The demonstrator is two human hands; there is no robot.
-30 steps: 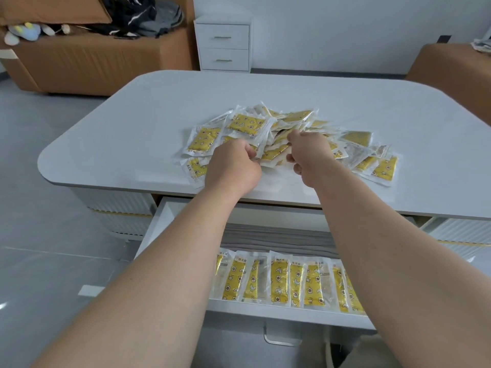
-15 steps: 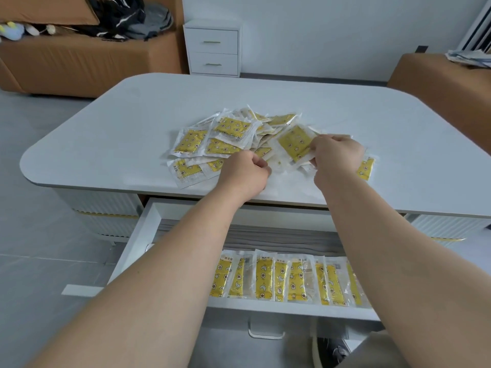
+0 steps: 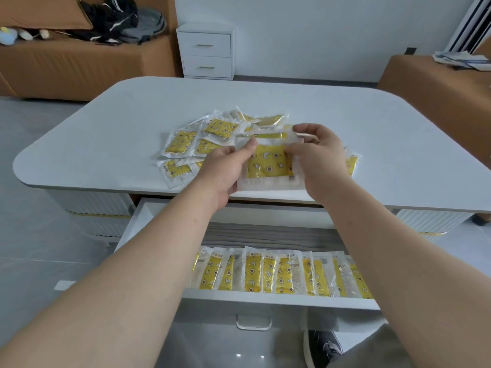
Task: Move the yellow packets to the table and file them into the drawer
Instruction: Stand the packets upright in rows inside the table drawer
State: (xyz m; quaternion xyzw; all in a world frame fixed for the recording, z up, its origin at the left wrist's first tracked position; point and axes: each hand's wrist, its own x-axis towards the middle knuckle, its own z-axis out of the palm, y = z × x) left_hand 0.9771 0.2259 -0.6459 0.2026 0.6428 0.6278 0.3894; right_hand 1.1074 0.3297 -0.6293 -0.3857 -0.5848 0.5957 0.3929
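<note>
Since the frame half a second back, both hands have come up off the heap and drawn toward the near edge of the white round-cornered table. Between them they now carry a flat yellow patterned packet in clear plastic wrap.

The left hand pinches the packet's left edge, thumb on top. The right hand curls thumb and fingers round its right edge. The packet faces up, its long axis running left to right, just above the table's front lip.

The loose heap of matching yellow packets lies beyond and to the left of the hands. The open white drawer sits directly below and nearer the person. In it a row of filed yellow packets overlaps side by side, each one's long axis pointing away from the person. So the held packet probably needs a quarter turn on its way down and back, and either hand is about equally near.

Layered edges by the right thumb hint at more than one packet in the grip, but the count cannot be told. The forearms cover both ends of the drawer row, and the right hand hides most of the heap's right side.
</note>
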